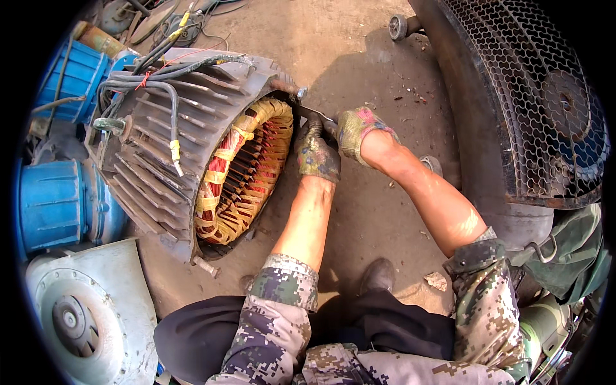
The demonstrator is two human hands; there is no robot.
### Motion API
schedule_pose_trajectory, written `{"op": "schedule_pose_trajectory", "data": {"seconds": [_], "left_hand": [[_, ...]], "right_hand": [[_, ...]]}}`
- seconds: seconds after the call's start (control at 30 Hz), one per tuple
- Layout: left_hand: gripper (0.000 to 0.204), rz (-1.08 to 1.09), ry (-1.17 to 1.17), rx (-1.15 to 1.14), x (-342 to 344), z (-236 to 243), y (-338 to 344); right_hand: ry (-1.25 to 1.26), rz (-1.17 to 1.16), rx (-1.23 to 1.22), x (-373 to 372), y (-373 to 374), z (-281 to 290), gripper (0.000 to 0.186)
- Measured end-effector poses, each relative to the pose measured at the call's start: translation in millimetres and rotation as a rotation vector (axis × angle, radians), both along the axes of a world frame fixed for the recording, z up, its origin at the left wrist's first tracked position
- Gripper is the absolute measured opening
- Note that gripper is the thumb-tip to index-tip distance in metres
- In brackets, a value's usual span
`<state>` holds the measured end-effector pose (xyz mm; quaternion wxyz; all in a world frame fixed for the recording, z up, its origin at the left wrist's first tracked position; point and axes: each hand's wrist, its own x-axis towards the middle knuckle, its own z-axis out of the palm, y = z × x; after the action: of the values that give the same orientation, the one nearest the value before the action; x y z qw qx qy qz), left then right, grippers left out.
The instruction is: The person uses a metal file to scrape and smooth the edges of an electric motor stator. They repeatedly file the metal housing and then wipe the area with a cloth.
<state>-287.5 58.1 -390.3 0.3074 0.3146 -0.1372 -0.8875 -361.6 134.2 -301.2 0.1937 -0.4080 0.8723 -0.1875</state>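
Note:
A large finned grey motor housing [173, 128] lies on its side at my left, its open end turned toward me. Inside its mouth sits a ring of copper windings [215, 173] bound with yellowish tape. My left hand [318, 154], in a stained knit glove, is closed beside the upper rim; what its fingers hold is hidden. Close against it, my right hand [360, 133], also gloved, is closed round a thin metal tool [319, 115]. The tool's pale edge runs over the left fingers toward the rim. Its exact kind cannot be made out.
Black cables [173, 109] drape over the housing. Blue motor casings [54, 202] stand at the left, with a pale fan cover [96, 314] below them. A large dark machine with a mesh guard [545, 83] rises at the right. A small wheel [398, 27] is at the top.

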Motion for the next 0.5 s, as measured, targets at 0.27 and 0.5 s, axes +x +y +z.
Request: {"op": "schedule_pose_trajectory", "data": {"seconds": [0.27,0.5], "left_hand": [[0.008,0.0,-0.103,-0.128,-1.8,37.6,6.7],[0.014,-0.027,0.046,-0.157,-0.9,44.0,4.9]], "right_hand": [[-0.073,0.015,0.102,-15.6,6.4,5.7,0.036],[0.033,-0.004,0.059,-0.9,10.0,37.5,0.023]]}}
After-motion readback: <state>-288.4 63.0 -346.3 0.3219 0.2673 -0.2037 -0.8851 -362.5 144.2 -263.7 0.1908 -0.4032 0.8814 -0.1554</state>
